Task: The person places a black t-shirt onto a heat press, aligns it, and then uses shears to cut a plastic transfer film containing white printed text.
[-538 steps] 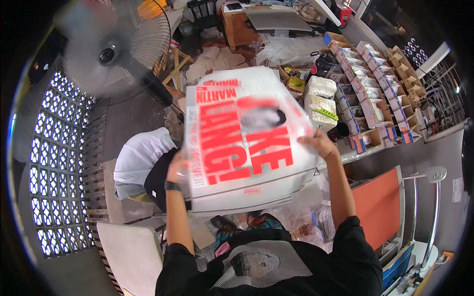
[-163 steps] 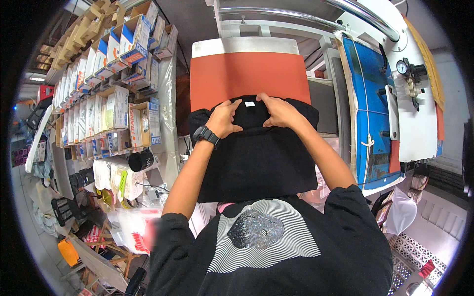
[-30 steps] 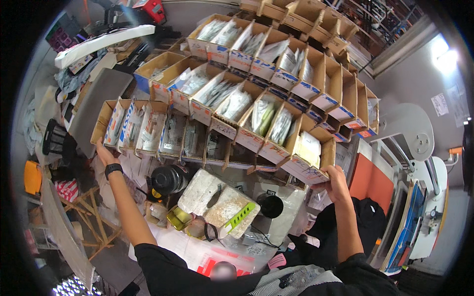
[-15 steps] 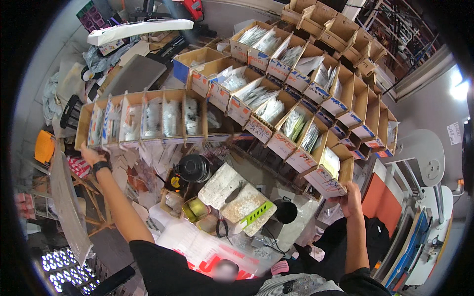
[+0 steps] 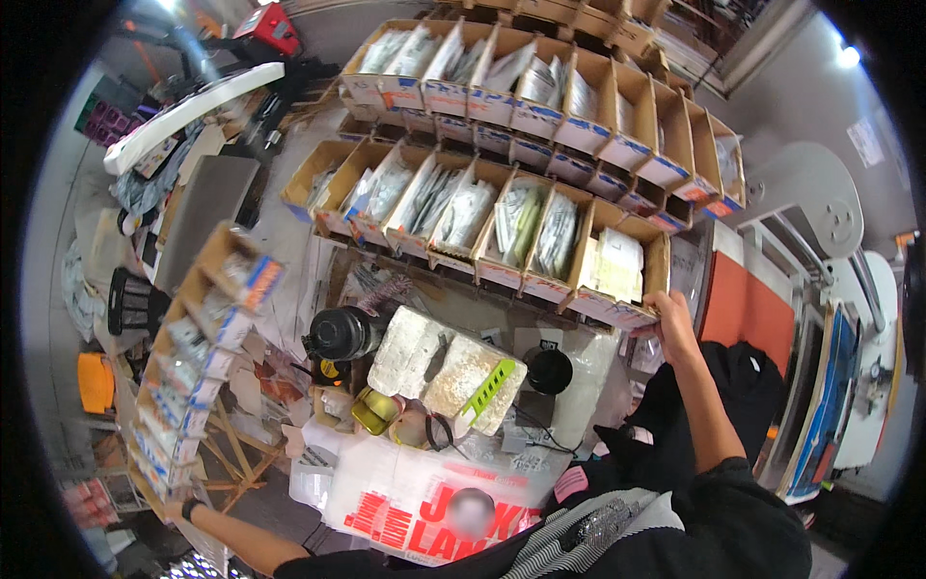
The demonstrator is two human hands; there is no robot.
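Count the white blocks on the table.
2. One white block lies beside the black bottle; the other block lies right of it, under the slotted green strip. The cardboard boxes may hide others.

At the lower centre I see big red capitals on a pale sheet, with smaller red lettering to their left. Across the top box row I make out short marks; those on the middle box row are blurred. The left box row bears blue print, and a paper at upper right carries faint writing, both illegible to me.
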